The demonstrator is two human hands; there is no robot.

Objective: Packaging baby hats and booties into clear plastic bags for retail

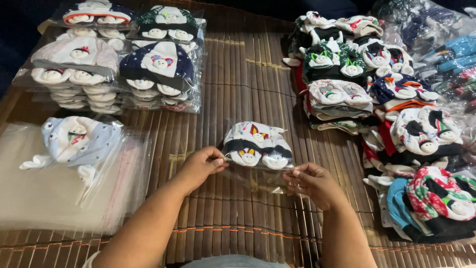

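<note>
At the middle of the brown slatted bamboo mat (238, 99), I saw a clear plastic bag holding a white and dark knitted baby hat set with small round face decorations (257, 145). It lay flat on the mat, between both hands and just in front of them. My left hand (201, 166) pinched the bag's near left edge between thumb and fingers, closed on the film. My right hand (313, 184) pinched the near right corner of the same bag's open flap, fingers likewise closed on it. I judged the packet light and soft, the knit squashy under pressure, the film slippery and quick to crease; the loose flap edges looked the best places to hold, away from the bulging hat. The hat showed white fabric with red and yellow accents, a dark band, and two pale faces along its lower rim.

To the left lay a stack of empty clear bags (44, 198) with a pale blue hat set (74, 141) resting on top. Beyond it, piles of bagged hat sets (119, 59) sat in two rows. To the right, a heap of unbagged hats in mixed colours (386, 109) ran along the mat's edge.
</note>
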